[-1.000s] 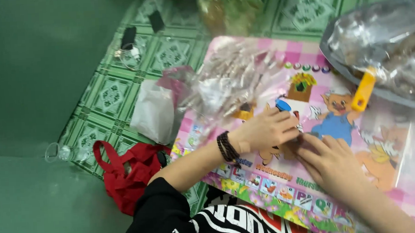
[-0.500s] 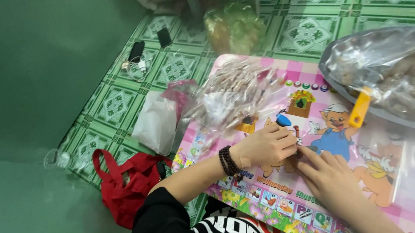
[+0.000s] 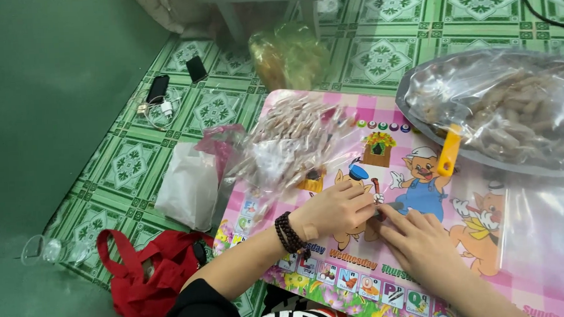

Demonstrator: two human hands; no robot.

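A: What is seen from the head camera at the hands?

B: The left hand (image 3: 336,210) is laid on a pink cartoon-printed mat (image 3: 388,274), its fingers curled and pressed together around a small dark-red piece (image 3: 375,185) that sticks up at the fingertips. A dark bead bracelet (image 3: 289,233) is worn on that wrist.

A: And the other hand?

B: The right hand (image 3: 419,242) is laid just beside it, palm down, fingers extended and held close together, the tips brought against the left fingertips. Whether the small piece is also pinched by the right hand cannot be told.

A: What is placed around them?

B: A clear bag of pale, small wooden-looking pieces (image 3: 294,136) is seen on the mat beyond the left hand. A large clear bag of similar pieces (image 3: 508,114) is set in a round tray at the far right, with an orange-handled tool (image 3: 448,151) leaning at its edge. A red bag (image 3: 151,278) and a white bag (image 3: 188,185) are laid on the green tiled floor (image 3: 385,52) at the left, and two phones (image 3: 176,79) are seen further off.
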